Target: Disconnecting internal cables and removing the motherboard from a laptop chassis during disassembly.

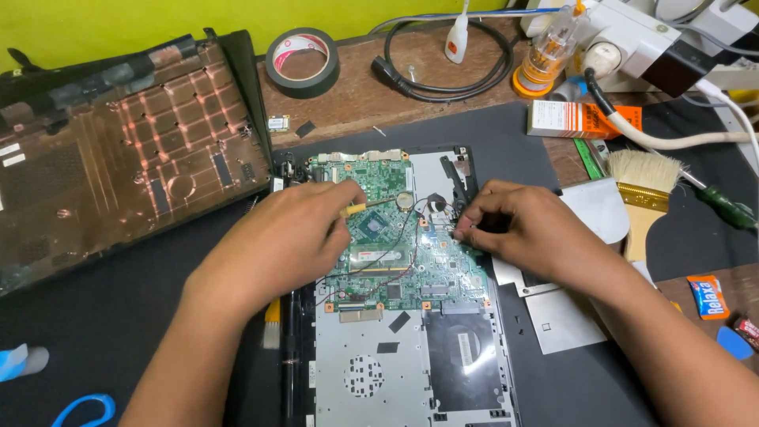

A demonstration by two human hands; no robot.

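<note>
An opened laptop chassis lies in front of me with its green motherboard exposed. My left hand is closed around a small yellow-handled tool whose thin tip points right toward a round coin cell. My right hand rests on the board's right edge, its fingertips pinched on a small part near the black and red wires. What the fingertips pinch is too small to make out.
The removed bottom cover lies at the left. Black tape roll, coiled cable, glue bottle and orange box sit at the back. A brush, a green-handled tool and metal shields lie right.
</note>
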